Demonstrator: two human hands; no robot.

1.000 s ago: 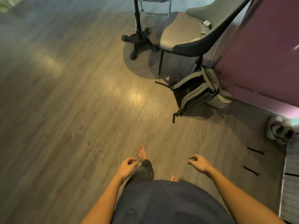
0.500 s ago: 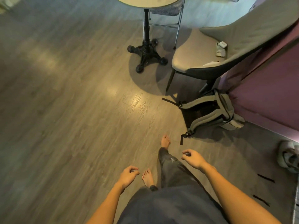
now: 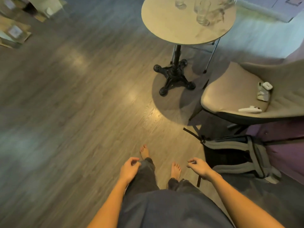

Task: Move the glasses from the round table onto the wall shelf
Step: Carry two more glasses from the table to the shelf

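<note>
Closer now than half a second ago, the round table [image 3: 172, 28] shows its whole top, where only its near edge showed before. The person has taken a step: the left foot [image 3: 144, 152] is now the one nearer the table, and the right foot [image 3: 176, 168] trails it.

On the table's far half stand the glasses. A tall glass [image 3: 202, 12] is upright towards the table's right side, and a short glass [image 3: 180, 3] sits at its far edge, left of the tall one and apart from it. Another clear shape [image 3: 225, 4] lies near the table's far right rim, too blurred to make out.

Both hands hang well short of the table, over the wooden floor [image 3: 74, 112]. The left hand [image 3: 130, 170] has loosely curled fingers and holds nothing. The right hand [image 3: 199, 167] is likewise slack and empty.

Below the top, the table's black four-footed base [image 3: 174, 78] stands on the floor. To the table's right is a padded chair [image 3: 230, 92] with small white items [image 3: 264, 91] on its seat. Nearer the person than the table, under the chair's front, a grey backpack [image 3: 233, 168] lies on the floor.
</note>
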